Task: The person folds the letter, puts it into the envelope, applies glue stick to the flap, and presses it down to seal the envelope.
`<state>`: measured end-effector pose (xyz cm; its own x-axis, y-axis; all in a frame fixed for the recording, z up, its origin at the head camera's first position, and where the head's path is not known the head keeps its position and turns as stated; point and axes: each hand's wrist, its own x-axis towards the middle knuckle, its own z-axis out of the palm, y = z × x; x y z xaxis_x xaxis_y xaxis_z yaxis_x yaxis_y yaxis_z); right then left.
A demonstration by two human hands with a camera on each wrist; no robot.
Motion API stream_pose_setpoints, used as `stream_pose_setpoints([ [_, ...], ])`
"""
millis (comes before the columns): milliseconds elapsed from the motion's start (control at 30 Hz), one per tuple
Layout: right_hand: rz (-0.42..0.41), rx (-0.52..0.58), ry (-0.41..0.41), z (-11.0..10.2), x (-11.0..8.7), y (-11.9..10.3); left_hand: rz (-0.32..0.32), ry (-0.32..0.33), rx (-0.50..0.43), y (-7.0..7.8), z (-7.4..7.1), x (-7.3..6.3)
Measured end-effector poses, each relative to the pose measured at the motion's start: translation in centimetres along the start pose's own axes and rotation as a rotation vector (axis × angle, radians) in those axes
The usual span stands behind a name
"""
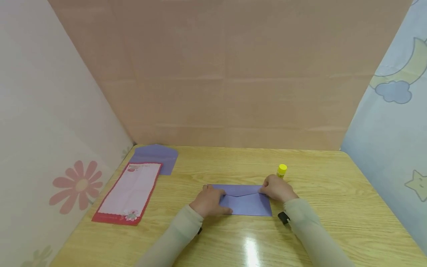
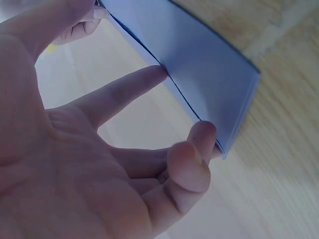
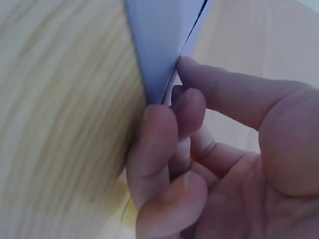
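Note:
A purple envelope (image 1: 247, 205) lies on the table with its pointed flap (image 1: 236, 190) folded down over its body. At its left end is my left hand (image 1: 208, 202), fingers spread; one extended finger (image 2: 134, 87) touches the flap edge, and other bent fingertips are at the corner. The left thumb reaches toward the near edge in the head view. My right hand (image 1: 277, 188) pinches the flap's right end near the corner, its remaining fingers (image 3: 159, 144) curled beside it. A glue stick with a yellow cap (image 1: 282, 169) stands just behind the right hand, partly hidden.
On the left, a white sheet with a red border (image 1: 131, 191) overlaps a second purple envelope (image 1: 168, 157) with its flap unfolded. The wooden table (image 1: 320, 167) meets a brown back panel (image 1: 223, 92) and printed side panels.

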<state>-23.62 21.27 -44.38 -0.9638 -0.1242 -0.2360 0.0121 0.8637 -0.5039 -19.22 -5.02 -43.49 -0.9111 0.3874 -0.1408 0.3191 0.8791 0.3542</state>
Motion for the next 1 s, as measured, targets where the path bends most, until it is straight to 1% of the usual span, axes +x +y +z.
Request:
stream_pose_setpoints([
  [133, -0.012, -0.012, 0.007, 0.2, -0.1, -0.6, 0.0, 0.001, 0.012, 0.2, 0.0, 0.0],
  [267, -0.006, -0.017, 0.008, 0.3, -0.2, -1.0, -0.005, 0.003, 0.01, 0.4, 0.0, -0.1],
  [400, -0.012, 0.003, 0.007, 0.3, -0.2, -1.0, -0.007, 0.004, 0.001, 0.4, -0.1, -0.2],
  [567, -0.023, 0.049, -0.016, 0.1, 0.0, -0.4, 0.005, 0.002, 0.001, 0.2, -0.2, -0.2],
  [767, 0.01, 0.103, -0.061, -0.3, 0.5, 0.5, -0.001, -0.006, 0.009, -0.2, -0.2, 0.0],
  [900, 0.02, 0.092, -0.076, -0.5, 0.5, 1.1, 0.006, -0.004, 0.014, -0.3, 0.0, 0.1],
  [1000, 0.042, 0.082, -0.069, -0.7, 0.5, 1.5, 0.013, -0.006, 0.017, -0.4, 0.1, 0.1],
])
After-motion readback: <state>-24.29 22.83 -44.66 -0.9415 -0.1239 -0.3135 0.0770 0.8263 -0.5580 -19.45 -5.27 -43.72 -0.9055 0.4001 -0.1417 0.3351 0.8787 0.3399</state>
